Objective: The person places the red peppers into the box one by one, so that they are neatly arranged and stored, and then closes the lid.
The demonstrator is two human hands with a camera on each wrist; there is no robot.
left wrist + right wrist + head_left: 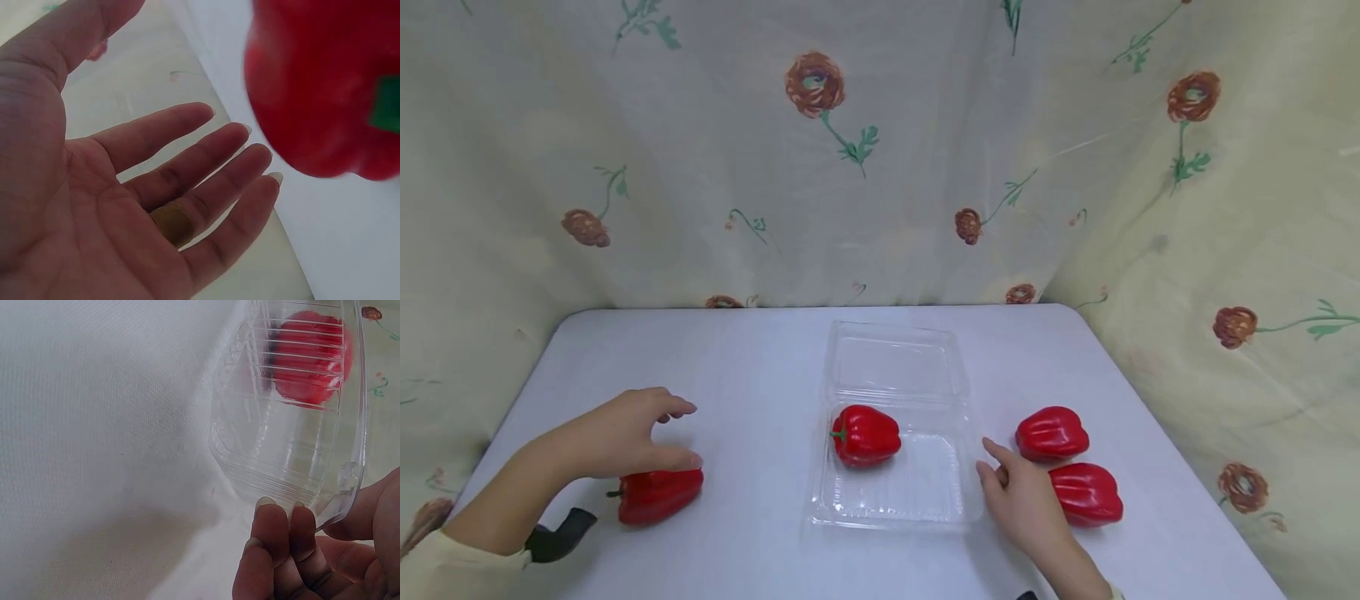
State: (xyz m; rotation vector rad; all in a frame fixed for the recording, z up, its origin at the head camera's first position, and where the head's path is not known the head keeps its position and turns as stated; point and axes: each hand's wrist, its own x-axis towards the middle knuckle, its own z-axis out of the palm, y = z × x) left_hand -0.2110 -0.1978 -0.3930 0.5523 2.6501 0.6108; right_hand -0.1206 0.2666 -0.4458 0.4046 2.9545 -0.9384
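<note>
In the head view my left hand (pixel 643 437) hovers over a red bell pepper (pixel 658 497) with a green stem, thumb near its top. The left wrist view shows that hand's fingers (pixel 206 187) spread, the pepper (pixel 319 94) beyond them and apart from the palm. Toward the right, my right hand (pixel 1018 500) is at the side edge of a clear plastic container (pixel 925 492). Its rim lies between thumb and curled fingers in the right wrist view, where the container (pixel 281 456) fills the upper right. One red pepper (pixel 867 436) sits inside, at the back left.
Two more red peppers, the farther one (pixel 1052 433) and the nearer one (pixel 1086 494), lie right of my right hand. The container's lid (pixel 891 362) lies folded back toward the far edge of the white table (pixel 760 400). A flowered curtain (pixel 917 125) hangs behind.
</note>
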